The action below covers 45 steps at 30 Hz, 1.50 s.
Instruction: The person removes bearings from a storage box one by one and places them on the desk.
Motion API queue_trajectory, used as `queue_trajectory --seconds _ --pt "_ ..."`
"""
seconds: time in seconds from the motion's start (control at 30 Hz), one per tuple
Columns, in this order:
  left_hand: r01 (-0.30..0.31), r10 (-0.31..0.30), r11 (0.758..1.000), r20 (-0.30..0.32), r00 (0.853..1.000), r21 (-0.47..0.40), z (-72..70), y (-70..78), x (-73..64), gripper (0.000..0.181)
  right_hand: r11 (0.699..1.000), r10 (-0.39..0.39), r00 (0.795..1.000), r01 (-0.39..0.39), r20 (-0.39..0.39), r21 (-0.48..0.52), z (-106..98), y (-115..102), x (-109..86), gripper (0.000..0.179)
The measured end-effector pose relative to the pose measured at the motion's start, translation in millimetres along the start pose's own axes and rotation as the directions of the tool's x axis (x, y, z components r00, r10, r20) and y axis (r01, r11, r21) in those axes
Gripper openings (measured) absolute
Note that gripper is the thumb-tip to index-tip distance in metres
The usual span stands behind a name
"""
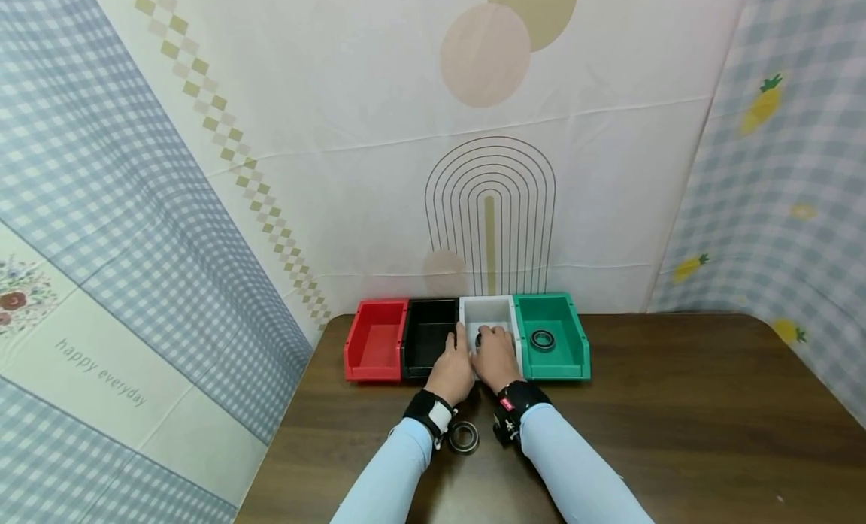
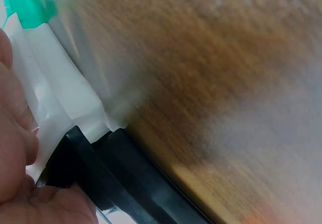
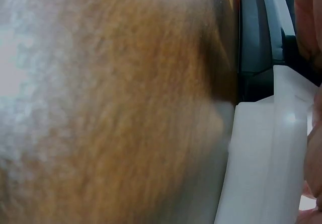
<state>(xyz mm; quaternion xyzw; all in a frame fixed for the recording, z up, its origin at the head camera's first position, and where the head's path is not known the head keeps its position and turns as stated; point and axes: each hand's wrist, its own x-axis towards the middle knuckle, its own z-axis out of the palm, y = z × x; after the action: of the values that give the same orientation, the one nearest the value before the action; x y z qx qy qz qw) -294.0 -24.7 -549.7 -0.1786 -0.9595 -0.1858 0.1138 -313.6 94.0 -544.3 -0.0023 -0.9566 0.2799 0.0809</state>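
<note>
My right hand [image 1: 497, 360] reaches into the white bin [image 1: 487, 307]. Its curled fingers pinch a small dark ring, apparently a bearing [image 1: 479, 340], mostly hidden behind them. Beside it, my left hand [image 1: 452, 370] lies over the wall between the white bin and the black bin [image 1: 428, 340], its fingers pointing forward. The left wrist view catches fingers of that hand [image 2: 15, 128] against both bins' front edges. One bearing [image 1: 543, 340] lies in the green bin [image 1: 573, 358]. Another bearing [image 1: 463, 437] sits on the table between my wrists.
A red bin [image 1: 376, 343] stands at the left end of the row, side by side with the others. The row is at the back of the brown wooden table [image 1: 676, 419], against a patterned cloth [image 1: 379, 193]. Checked cloth hangs on both sides.
</note>
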Motion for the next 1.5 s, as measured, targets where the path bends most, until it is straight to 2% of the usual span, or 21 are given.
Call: queue_trajectory --seconds 0.17,0.37,0.63,0.9,0.97,1.03,1.17,1.23,1.33,1.37,1.43,1.5 --pt "0.000 0.000 1.000 -0.007 1.000 -0.004 1.3 -1.6 0.5 0.065 0.999 -0.027 1.000 0.027 -0.011 -0.019 1 -1 -2.1 0.050" --pt "0.022 -0.021 1.000 0.017 1.000 -0.015 -3.4 2.0 -0.9 0.065 0.997 -0.060 0.997 0.058 -0.046 -0.040 0 -2 -3.6 0.047" --pt "0.028 -0.028 1.000 0.017 0.999 -0.013 -3.8 3.8 0.2 0.066 0.992 -0.102 0.992 0.095 -0.080 -0.085 -2 -1 -8.2 0.051" --pt "-0.039 0.040 0.999 -0.086 0.996 0.012 2.8 -1.1 -0.4 0.062 0.985 -0.166 0.979 0.159 -0.116 -0.068 -4 0 -17.0 0.045" --pt "-0.032 0.033 0.999 -0.078 0.996 0.016 3.1 -1.4 -0.4 0.062 0.981 -0.189 0.974 0.181 -0.128 -0.072 -5 1 -20.1 0.044" --pt "-0.007 0.007 1.000 -0.041 0.999 -0.003 -0.6 1.0 -0.9 0.063 0.978 -0.203 0.969 0.195 -0.143 -0.069 -6 2 -23.1 0.043" --pt "0.020 -0.020 1.000 -0.003 1.000 -0.003 0.3 0.3 0.7 0.063 0.980 -0.199 0.969 0.194 -0.147 -0.046 -7 2 -28.5 0.043" --pt "0.015 -0.014 1.000 -0.017 1.000 0.011 6.4 -3.4 2.8 0.062 0.982 -0.188 0.972 0.186 -0.144 -0.030 -8 2 -30.6 0.042" --pt "0.001 -0.002 1.000 -0.062 0.998 -0.017 26.7 -16.2 8.2 0.063 0.981 -0.193 0.969 0.192 -0.155 -0.021 -11 1 -34.3 0.040" --pt "0.005 -0.005 1.000 -0.067 0.998 -0.006 29.4 -17.9 8.7 0.063 0.981 -0.195 0.968 0.194 -0.158 -0.018 -12 1 -35.9 0.040" --pt "0.003 -0.002 1.000 -0.084 0.996 0.004 33.8 -20.8 9.6 0.063 0.980 -0.198 0.967 0.199 -0.159 -0.006 -15 2 -39.6 0.040" --pt "-0.002 0.002 1.000 -0.087 0.996 -0.008 25.4 -15.7 7.0 0.063 0.981 -0.191 0.970 0.196 -0.152 0.017 -17 3 -43.5 0.040"
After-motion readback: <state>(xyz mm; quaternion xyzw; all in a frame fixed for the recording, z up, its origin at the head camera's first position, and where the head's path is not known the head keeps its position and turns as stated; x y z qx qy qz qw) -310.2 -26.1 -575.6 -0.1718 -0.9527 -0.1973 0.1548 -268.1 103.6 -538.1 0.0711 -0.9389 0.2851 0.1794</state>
